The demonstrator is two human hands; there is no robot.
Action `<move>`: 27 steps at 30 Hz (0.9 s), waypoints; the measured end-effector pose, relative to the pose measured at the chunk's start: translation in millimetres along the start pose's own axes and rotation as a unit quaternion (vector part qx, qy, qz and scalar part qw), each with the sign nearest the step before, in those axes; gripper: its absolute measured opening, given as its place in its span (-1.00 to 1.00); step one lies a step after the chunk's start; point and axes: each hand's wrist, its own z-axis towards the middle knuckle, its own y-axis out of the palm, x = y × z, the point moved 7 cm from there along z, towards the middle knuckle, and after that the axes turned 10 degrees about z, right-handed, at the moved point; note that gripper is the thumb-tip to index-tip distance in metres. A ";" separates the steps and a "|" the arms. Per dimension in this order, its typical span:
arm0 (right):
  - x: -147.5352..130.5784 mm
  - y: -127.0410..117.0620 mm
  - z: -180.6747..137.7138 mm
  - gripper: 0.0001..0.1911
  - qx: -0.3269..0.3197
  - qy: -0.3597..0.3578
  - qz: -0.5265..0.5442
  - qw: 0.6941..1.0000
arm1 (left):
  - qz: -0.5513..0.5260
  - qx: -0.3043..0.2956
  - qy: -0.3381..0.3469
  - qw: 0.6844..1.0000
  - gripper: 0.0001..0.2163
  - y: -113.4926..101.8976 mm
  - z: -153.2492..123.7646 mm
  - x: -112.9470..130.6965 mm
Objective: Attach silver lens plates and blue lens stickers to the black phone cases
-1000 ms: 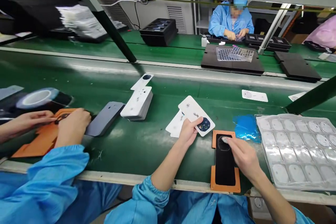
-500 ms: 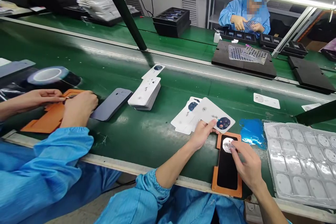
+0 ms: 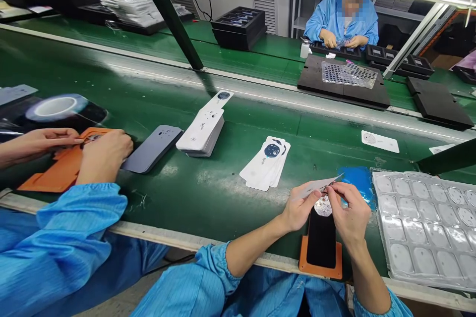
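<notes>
My left hand [image 3: 300, 206] is closed on a white phone-shaped card [image 3: 316, 186], which is tilted nearly edge-on to me. At the card's far end my right hand [image 3: 348, 208] pinches its edge. Directly below both hands is an orange fixture [image 3: 305, 256] holding a black phone-shaped panel [image 3: 322, 240]. A silvery round-cornered piece [image 3: 323, 206] with fine markings lies on the panel's upper end, partly covered by my fingers. Left of my hands, a few similar white cards [image 3: 258, 166] with dark round camera prints lie fanned out.
A clear compartment tray [image 3: 416, 230] is at right, beside blue film [image 3: 359, 183]. Further left stand a stack of white cards [image 3: 201, 133] and grey panels [image 3: 154, 148]. A neighbour's hands [image 3: 104, 151] work over another orange fixture [image 3: 48, 173]. A co-worker [image 3: 342, 20] sits across.
My left hand has brought the card down over the fixture and tilted it. My right hand has left the silvery piece and moved up to the card's edge.
</notes>
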 end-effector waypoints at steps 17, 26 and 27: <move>-3.2 12.6 0.6 -0.88 -0.004 -0.022 -0.071 0.997 | 0.142 0.012 0.111 0.984 -0.61 6.7 -8.2 8.6; 81.3 -37.0 14.6 -0.86 0.001 0.222 -0.178 0.959 | -0.137 0.124 -0.146 0.972 -0.55 -13.6 1.8 -33.8; 101.9 -49.1 14.6 -0.85 -0.026 0.277 -0.235 0.931 | -0.187 0.140 -0.158 0.959 -0.55 -18.0 4.9 -34.6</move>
